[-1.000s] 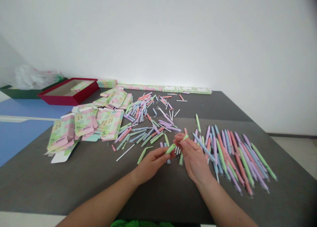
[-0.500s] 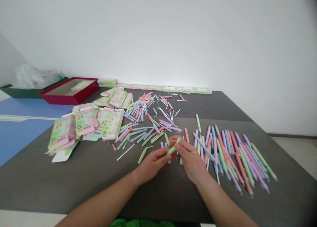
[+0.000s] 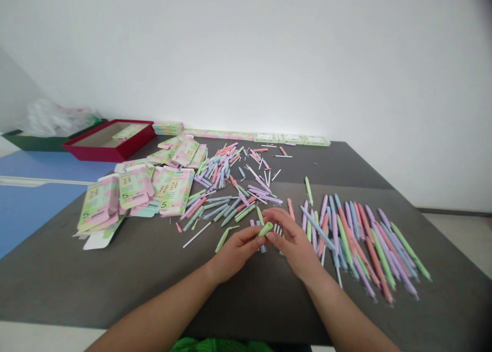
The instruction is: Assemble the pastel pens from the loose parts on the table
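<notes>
The left hand (image 3: pixel 236 252) pinches a green pen barrel (image 3: pixel 265 229) in a narrow grip, the barrel's end poking out at about 2 o'clock from the fingertips, toward the right hand (image 3: pixel 294 244). That hand's curled fingers (image 3: pixel 277 220) sit just beside the barrel; whether they touch it, I cannot tell. Assembled pastel pens (image 3: pixel 378 270) fan out at 3 o'clock on the dark worktop (image 3: pixel 126 280), loose pen parts (image 3: pixel 219 211) scatter toward 11 o'clock, and printed flat cartons (image 3: pixel 134 188) lie at 10 o'clock, with a red tray (image 3: pixel 111 157) beyond.

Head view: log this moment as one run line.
left hand: holds green pen barrel | right hand: beside it, fingers curled | nearby: loose pen parts, pastel pens, printed cartons
</notes>
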Demonstrator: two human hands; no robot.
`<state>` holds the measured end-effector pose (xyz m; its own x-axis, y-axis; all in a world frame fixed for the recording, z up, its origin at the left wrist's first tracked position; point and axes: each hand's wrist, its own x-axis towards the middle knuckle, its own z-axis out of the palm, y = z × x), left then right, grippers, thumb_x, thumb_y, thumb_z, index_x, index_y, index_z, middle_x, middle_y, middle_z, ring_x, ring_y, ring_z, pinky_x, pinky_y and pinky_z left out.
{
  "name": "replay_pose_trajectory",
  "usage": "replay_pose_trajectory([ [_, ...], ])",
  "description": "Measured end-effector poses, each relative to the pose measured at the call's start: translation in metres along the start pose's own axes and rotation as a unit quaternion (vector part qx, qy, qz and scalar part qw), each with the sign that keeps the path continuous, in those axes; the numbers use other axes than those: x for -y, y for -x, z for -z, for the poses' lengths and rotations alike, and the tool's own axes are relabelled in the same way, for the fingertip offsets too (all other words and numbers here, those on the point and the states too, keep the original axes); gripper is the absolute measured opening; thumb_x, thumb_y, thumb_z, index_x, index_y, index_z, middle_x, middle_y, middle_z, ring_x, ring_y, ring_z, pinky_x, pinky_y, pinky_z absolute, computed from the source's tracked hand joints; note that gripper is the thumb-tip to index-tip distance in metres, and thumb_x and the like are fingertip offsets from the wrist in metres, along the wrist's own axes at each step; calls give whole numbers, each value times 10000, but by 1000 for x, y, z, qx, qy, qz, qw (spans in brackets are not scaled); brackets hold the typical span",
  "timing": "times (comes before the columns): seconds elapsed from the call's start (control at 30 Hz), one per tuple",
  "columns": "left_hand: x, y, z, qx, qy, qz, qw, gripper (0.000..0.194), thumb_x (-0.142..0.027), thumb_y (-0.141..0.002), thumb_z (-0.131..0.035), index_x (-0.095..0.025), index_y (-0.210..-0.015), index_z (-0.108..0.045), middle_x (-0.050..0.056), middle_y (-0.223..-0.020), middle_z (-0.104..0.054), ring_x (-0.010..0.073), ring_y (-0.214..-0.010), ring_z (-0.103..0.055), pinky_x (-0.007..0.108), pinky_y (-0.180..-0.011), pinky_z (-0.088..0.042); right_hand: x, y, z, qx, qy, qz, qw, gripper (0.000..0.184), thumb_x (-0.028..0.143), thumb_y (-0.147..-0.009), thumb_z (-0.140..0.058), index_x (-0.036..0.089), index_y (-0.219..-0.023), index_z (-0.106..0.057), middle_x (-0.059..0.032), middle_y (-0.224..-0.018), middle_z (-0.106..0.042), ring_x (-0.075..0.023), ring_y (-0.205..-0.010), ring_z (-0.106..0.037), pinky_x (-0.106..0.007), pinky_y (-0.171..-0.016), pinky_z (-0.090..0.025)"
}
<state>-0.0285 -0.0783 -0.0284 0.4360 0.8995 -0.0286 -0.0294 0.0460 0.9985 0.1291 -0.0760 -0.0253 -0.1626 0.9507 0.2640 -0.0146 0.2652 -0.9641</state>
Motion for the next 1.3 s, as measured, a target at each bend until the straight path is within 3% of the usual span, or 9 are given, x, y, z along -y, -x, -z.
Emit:
replay_pose_trajectory([
  [0.17,0,0,-2,1,-9,-2,1000,341,-378,-810,-543,-179,-1063,-655,59,-1012,-652,219,-1002,-546,326,-895,-399,3,1,-5,28,61,1,998,181,270,-788,-604,279,-940,-701,-39,-1058,-569,-207,-1035,-510,-330,-918,-374],
  [0.3,7,-3,0,-19,6,-19,1000,381,-328,-785,-584,-203,-1145,-600,63,-1129,-625,209,-1045,-547,328,-914,-402,7,0,-2,-5,58,8,998,151,277,-814,-566,266,-885,-699,-33,-1042,-592,-206,-1009,-526,-339,-906,-373],
  [0.4,8,-10,14,-119,-52,-38,991,350,-337,-798,-556,-184,-1109,-602,68,-1081,-642,189,-989,-572,312,-889,-415,4,-4,5,-75,47,14,996,137,287,-818,-564,259,-868,-689,-23,-1005,-627,-204,-1003,-536,-353,-945,-333],
  [0.47,3,-17,30,-201,-136,-41,969,336,-371,-791,-550,-173,-1053,-619,62,-998,-664,183,-896,-593,297,-821,-435,0,-6,10,-114,40,0,993,142,307,-813,-569,251,-877,-684,-20,-928,-654,-205,-966,-556,-365,-945,-330],
  [0.53,-5,-25,47,-237,-235,-27,942,337,-402,-777,-546,-165,-1000,-637,53,-881,-680,184,-787,-602,288,-725,-442,-3,-7,14,-146,29,-23,989,167,337,-808,-571,237,-892,-676,-18,-847,-667,-200,-899,-585,-362,-897,-368],
  [0.67,-13,-39,77,-195,-423,23,885,275,-385,-764,-524,-173,-865,-666,39,-819,-686,184,-739,-599,274,-665,-421,-7,-9,18,-185,28,-29,982,216,372,-798,-568,196,-881,-661,-20,-781,-672,-184,-804,-614,-328,-787,-426],
  [0.83,-3,-57,93,-147,-553,57,818,252,-341,-768,-486,-187,-819,-678,47,-823,-693,190,-749,-605,266,-643,-407,-9,-10,20,-206,32,-13,978,233,376,-807,-551,186,-904,-646,-17,-779,-659,-163,-765,-605,-297,-734,-435],
  [1.07,-5,-88,100,-123,-588,42,798,247,-280,-766,-469,-180,-814,-690,60,-830,-694,200,-782,-608,271,-685,-412,-6,-12,21,-218,51,-10,975,249,387,-820,-527,180,-899,-640,-32,-814,-657,-162,-774,-598,-281,-717,-432],
  [1.3,-14,-147,79,-93,-596,43,796,239,-269,-803,-483,-193,-905,-686,45,-938,-686,189,-914,-598,256,-792,-419,-1,-12,23,-243,77,-19,967,269,389,-824,-512,171,-921,-635,-32,-809,-648,-166,-782,-595,-282,-731,-431],
])
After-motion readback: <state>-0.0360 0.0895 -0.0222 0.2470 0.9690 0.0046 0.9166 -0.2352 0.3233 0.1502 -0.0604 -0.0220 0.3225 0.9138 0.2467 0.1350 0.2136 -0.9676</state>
